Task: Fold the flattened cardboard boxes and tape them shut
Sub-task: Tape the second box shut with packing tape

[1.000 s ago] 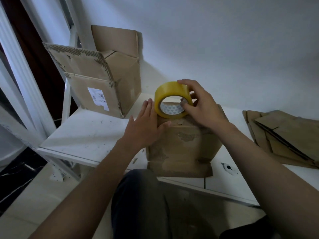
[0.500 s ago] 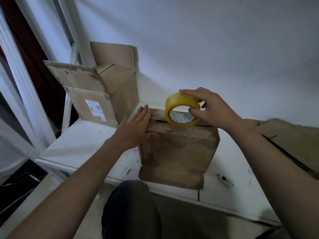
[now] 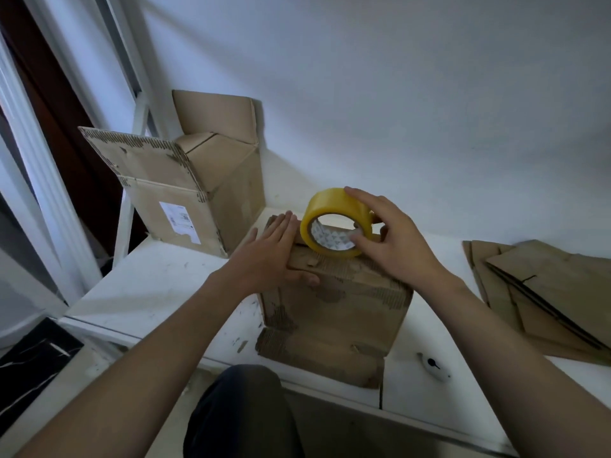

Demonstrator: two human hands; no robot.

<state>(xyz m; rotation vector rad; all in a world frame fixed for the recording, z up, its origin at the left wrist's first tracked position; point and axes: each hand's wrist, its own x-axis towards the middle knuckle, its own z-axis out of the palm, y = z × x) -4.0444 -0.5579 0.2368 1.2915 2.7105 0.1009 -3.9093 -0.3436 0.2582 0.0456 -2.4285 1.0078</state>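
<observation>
Yellow tape roll (image 3: 330, 200) stands on edge on top of the small cardboard box (image 3: 344, 322), near its far edge, at the front of the white counter (image 3: 158, 285). The right hand (image 3: 396, 249) grips the roll, its fingers (image 3: 358, 195) curled over the outer band and the thumb inside the core. The left hand (image 3: 269, 259) lies flat on the box's top left, with straight fingers and the thumb over the front edge. An open larger box (image 3: 198, 200) stands behind at left. Flattened boxes (image 3: 549, 292) lie stacked at right, well apart. A small white tool (image 3: 435, 367) lies near the box's front right corner.
</observation>
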